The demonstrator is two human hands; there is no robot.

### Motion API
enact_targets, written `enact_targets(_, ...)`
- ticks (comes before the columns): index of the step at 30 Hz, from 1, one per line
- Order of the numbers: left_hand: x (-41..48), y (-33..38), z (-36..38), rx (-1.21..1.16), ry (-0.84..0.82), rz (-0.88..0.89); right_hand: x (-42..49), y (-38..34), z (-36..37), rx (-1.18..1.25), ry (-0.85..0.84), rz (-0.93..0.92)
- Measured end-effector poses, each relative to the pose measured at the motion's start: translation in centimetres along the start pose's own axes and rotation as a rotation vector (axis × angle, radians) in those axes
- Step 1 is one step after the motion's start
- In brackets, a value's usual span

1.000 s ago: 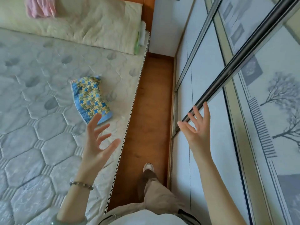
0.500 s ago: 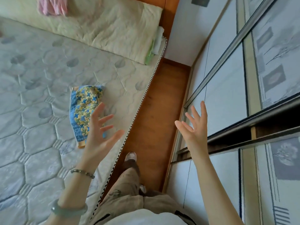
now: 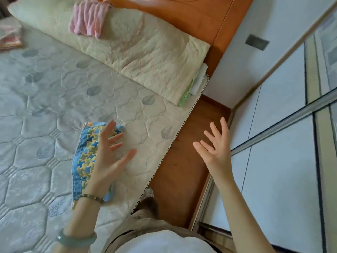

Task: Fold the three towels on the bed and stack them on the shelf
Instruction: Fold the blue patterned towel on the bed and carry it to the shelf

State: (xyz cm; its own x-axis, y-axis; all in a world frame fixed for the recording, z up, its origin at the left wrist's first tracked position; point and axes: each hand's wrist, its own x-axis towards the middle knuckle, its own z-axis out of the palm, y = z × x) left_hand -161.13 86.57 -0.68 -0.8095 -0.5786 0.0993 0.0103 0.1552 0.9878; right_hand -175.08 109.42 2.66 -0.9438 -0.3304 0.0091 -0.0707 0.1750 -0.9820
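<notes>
Now, with left hand (image 3: pixel 109 157) and right hand (image 3: pixel 217 148) both spread wide and holding nothing, reach down to the blue-and-yellow towel (image 3: pixel 85 152), lying seemingly folded at centre-left of the frame on the bed (image 3: pixel 45 106), partly behind the left hand and near the mattress edge. Slip both hands flat under its long sides rather than pinching one corner, keeping the fold from slipping open, and lift level. Leave the pink towel (image 3: pixel 87 22), bunched at the top of the frame on the pale quilt (image 3: pixel 145 52), for later, and look for the shelf beyond this view, perhaps behind the sliding doors (image 3: pixel 277 170) at right.
</notes>
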Motion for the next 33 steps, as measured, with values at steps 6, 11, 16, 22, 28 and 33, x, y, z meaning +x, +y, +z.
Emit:
enact_targets(6,7.7,0.1,0.7,0.022,0.056,0.019,9.1,-1.1,2.2,0.005,-0.109,-0.018)
enact_targets(11,10.4,-0.7,0.2,0.048,0.155,-0.021,14.4,-1.2,4.4,0.008,-0.25,-0.016)
enact_targets(16,11.2,-2.1,-0.3,0.077,0.328,-0.117,19.7,-0.8,8.4,0.0,-0.465,-0.021)
enact_targets(22,11.9,-2.4,0.5,0.163,0.606,-0.215,26.0,-0.8,13.5,-0.017,-0.781,-0.045)
enact_targets(28,12.2,-2.6,1.8,0.172,0.848,-0.306,30.9,-0.4,17.9,-0.045,-0.984,-0.074)
enact_targets(33,11.0,-2.7,1.4,0.245,1.034,-0.358,31.6,0.5,22.9,-0.103,-1.168,-0.145)
